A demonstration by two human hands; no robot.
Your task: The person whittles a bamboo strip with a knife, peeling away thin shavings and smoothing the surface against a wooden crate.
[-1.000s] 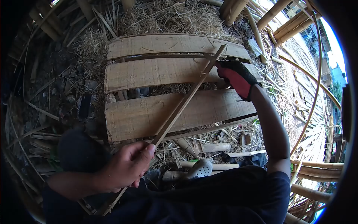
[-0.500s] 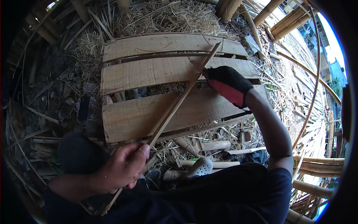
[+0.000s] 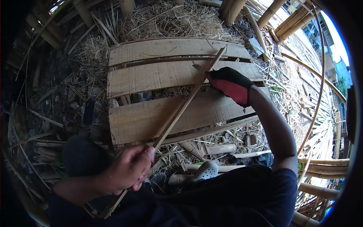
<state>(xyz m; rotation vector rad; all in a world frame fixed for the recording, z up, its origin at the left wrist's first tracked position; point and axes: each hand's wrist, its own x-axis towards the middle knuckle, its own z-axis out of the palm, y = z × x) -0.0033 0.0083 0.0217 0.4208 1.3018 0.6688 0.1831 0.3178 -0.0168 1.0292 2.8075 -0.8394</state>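
Note:
A long, narrow bamboo strip [image 3: 177, 112] slants from lower left to upper right over a slatted wooden bench. My bare left hand [image 3: 130, 166] is closed around its lower part, thumb along the top, and the tail end sticks out below near my lap. My right hand [image 3: 231, 84], in a black and red glove, is closed at the strip's upper part. A thin, dark blade, seemingly a knife [image 3: 196, 66], shows on the far side of the strip; its handle is hidden in the glove.
The bench's broad planks [image 3: 151, 77] have gaps between them. Straw and shavings [image 3: 170, 22] cover the ground behind. Bamboo poles [image 3: 325, 166] stand at the right, and a long curved strip [image 3: 321, 75] rises there. A light perforated shoe [image 3: 207, 170] shows below the bench.
The view has shifted slightly, so the bench sits a little further right and lower. Both hands keep their hold, with the strip at nearly the same slant.

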